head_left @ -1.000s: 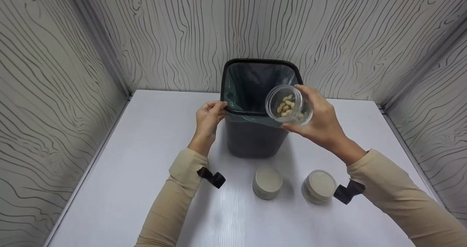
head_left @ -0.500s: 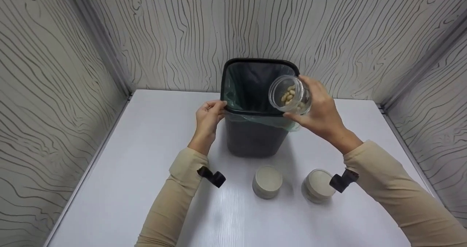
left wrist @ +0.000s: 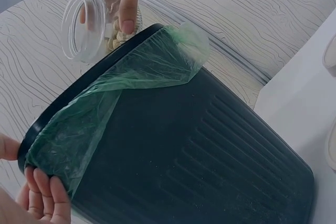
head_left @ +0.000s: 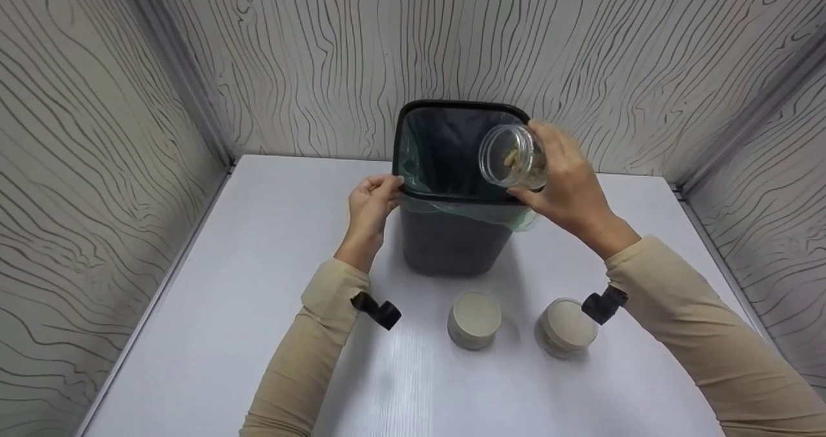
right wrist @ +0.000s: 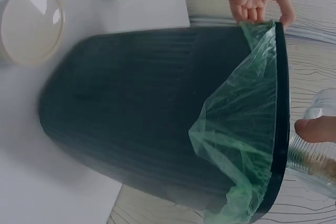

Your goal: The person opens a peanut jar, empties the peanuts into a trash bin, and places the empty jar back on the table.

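Note:
A dark waste bin [head_left: 452, 246] lined with a thin green bag [head_left: 466, 210] stands upright on the white table. My left hand [head_left: 372, 212] pinches the bin's rim and the bag at the near left corner; the left wrist view shows the fingers [left wrist: 47, 195] against the outside. My right hand [head_left: 571, 185] grips a clear jar [head_left: 530, 159] by its sides, thumb on the near side. Tilted on its side, the jar is over the right part of the bin with its mouth facing left. Peanuts in the shell [head_left: 512, 157] are inside it.
Two jars with pale lids, a left one [head_left: 474, 321] and a right one [head_left: 567, 327], stand on the table [head_left: 271, 250] in front of the bin. Patterned wall panels [head_left: 310, 56] rise behind and on both sides.
My right hand has moved the jar forward and slightly right, farther over the bin, and turned it. Fewer peanuts show through its mouth. The left hand has kept its hold on the rim.

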`<move>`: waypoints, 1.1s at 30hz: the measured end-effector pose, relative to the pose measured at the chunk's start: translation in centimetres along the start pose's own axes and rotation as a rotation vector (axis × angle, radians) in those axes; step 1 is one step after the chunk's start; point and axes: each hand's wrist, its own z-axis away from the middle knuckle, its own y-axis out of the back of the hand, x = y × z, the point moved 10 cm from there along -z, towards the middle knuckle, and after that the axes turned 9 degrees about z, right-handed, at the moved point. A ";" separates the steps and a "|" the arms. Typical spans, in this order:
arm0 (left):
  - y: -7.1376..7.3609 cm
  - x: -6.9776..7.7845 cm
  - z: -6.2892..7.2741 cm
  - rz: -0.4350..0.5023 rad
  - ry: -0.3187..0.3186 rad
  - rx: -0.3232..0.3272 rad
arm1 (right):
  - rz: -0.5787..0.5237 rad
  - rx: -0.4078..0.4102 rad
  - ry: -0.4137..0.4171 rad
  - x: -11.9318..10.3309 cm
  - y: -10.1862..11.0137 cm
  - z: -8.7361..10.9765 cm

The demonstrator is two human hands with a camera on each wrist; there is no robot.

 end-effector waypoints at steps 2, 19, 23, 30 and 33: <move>-0.1 0.1 0.0 -0.003 -0.006 -0.003 | 0.032 0.018 0.037 -0.1 0.1 -0.2; 0.0 0.0 -0.1 -0.007 -0.002 0.002 | 0.117 0.092 0.183 -1.0 0.3 -0.7; -0.1 -0.1 -0.1 -0.014 0.002 0.003 | 0.182 0.117 0.252 -1.5 0.3 -0.8; -0.1 0.1 0.0 -0.004 -0.004 -0.009 | 0.197 0.107 0.278 -1.3 0.1 -0.9; -0.2 0.1 -0.1 0.011 -0.007 -0.018 | 0.180 0.102 0.269 -1.2 0.1 -0.9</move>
